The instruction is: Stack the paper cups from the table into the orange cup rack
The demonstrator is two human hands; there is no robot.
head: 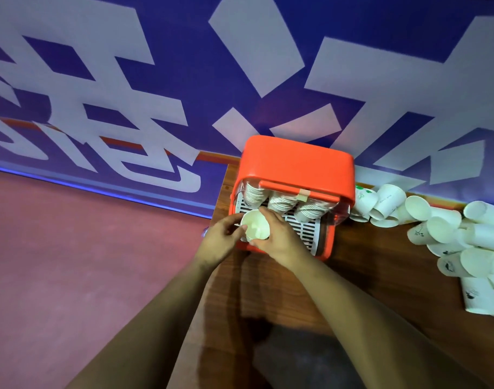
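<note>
Because the cup has to go mouth-first towards me like the ones already stored, I hold a single paper cup (255,227) on its side at the open front of the orange rack (296,164), just above the white slatted tray (302,228) at its base. My right hand (279,237) wraps it, forefinger over the top and thumb underneath, while the fingers (238,228) of my left hand (220,240) curl against its left side to steady it; both hands grip the same cup. Inside the rack, three stacks (282,202) lie side by side with their rims facing out, and I judge this cup is meant for the leftmost one, right behind it. I keep the loose cups (436,228) heaped on the desk (380,262) to the right of the rack, within easy reach of my right arm, and plenty are left to put away. A strip of tape (303,194) is stuck on the bar across the rack's front and bears no writing I can see. Some loose cups carry small dark or green prints, too small to read. Behind the desk, the blue wall banner (155,80) shows huge white characters, cropped and skewed, which I cannot read.
</note>
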